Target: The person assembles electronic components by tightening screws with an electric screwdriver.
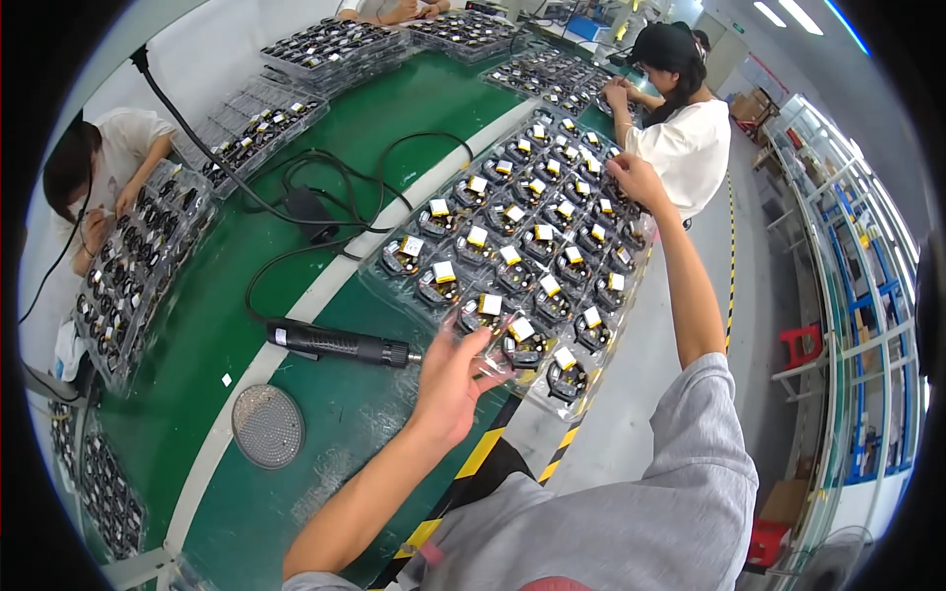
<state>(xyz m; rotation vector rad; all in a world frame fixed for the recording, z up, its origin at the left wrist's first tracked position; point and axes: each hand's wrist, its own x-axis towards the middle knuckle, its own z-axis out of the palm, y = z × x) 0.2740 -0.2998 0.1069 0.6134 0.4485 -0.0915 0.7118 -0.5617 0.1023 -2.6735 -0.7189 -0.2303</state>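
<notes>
A clear plastic tray slants across the right part of the green bench, its right side reaching past the bench edge. In its pockets sit several black curved electronic units, each with a white and yellow battery pack. My left hand grips the tray's near edge, thumb on top, the other fingers partly hidden by the plastic. Farther off, my right hand is closed on the tray's far right edge. A black electric screwdriver lies left of my left hand, beside a round dimpled metal dish.
A black power adapter with looped cables rests on the bench. Loaded trays stand along the left and far sides. One co-worker sits far right, another left. Shelving lines the right aisle, near a red stool.
</notes>
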